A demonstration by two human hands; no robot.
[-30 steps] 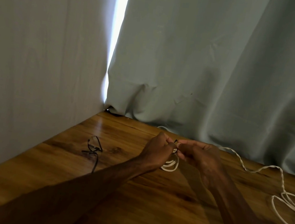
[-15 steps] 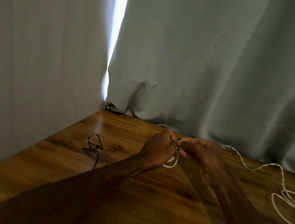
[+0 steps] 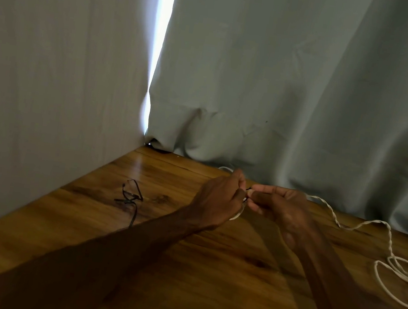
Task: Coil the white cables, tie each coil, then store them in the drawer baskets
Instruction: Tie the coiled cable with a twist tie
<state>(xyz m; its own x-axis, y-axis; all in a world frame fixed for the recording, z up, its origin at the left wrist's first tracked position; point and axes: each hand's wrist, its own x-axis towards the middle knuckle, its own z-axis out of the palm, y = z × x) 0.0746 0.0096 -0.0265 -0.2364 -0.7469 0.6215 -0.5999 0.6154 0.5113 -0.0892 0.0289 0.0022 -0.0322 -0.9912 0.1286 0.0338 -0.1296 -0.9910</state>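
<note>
**Small coil held for tying**

Head view: a small white coil [image 3: 237, 215] is gripped over the worktop [image 3: 181, 269] by the left hand [image 3: 220, 198]. A dark tie [image 3: 247, 189] is pinched by the fingers of the right hand [image 3: 279, 207]. The cable is judged light and limp, best held across its bundled strands.

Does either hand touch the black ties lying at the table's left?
No, the black ties lie on the table well left of the left hand and right hand, which meet at a small white coil.
</note>
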